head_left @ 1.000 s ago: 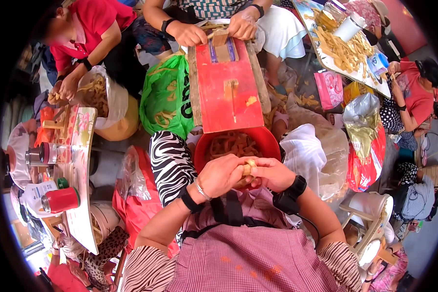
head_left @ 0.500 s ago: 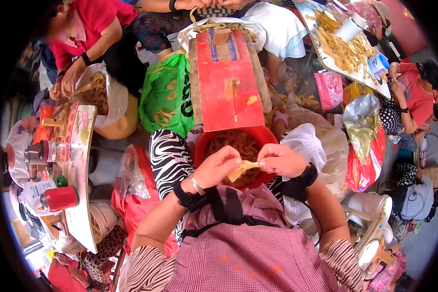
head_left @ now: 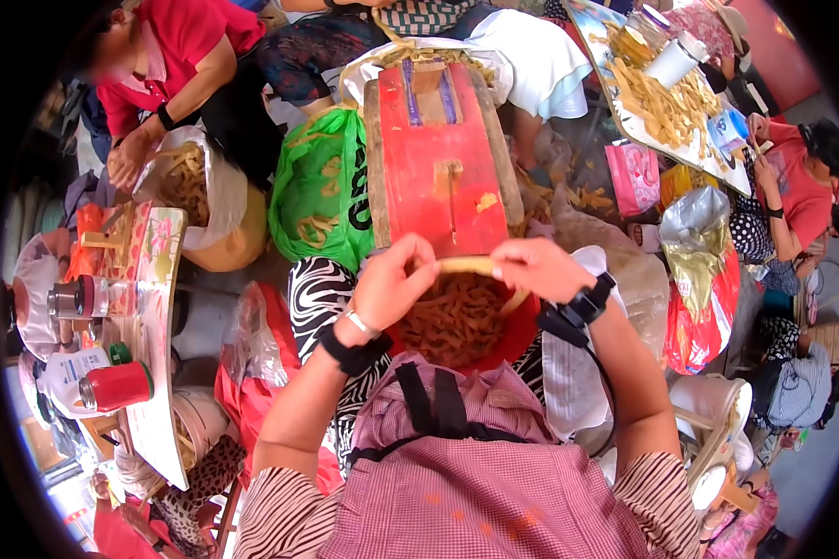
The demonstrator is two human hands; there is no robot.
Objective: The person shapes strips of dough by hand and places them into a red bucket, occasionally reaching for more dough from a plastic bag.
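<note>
My left hand (head_left: pixel 396 284) and my right hand (head_left: pixel 536 270) pinch a pale yellow strip (head_left: pixel 463 265) held stretched level between them, just below the near edge of a red wooden board (head_left: pixel 438 168). Another length of strip hangs near my right fingers. Under the strip is a red bucket (head_left: pixel 511 345) holding many brown, curled pieces (head_left: pixel 447 321). A purple-edged wooden fitting (head_left: pixel 428 93) sits at the board's far end.
A green bag (head_left: pixel 312 186) and a lined sack (head_left: pixel 238 205) lie left of the board. Side tables carry flasks (head_left: pixel 112 382) and piled strips (head_left: pixel 667 98). Several co-workers (head_left: pixel 172 65) sit around. Plastic bags (head_left: pixel 694 289) stand at the right.
Both my hands have moved forward and apart, pulling the bunched strip out straight and raising it toward the board. The facing co-worker's hands have moved back from the board toward the upper edge.
</note>
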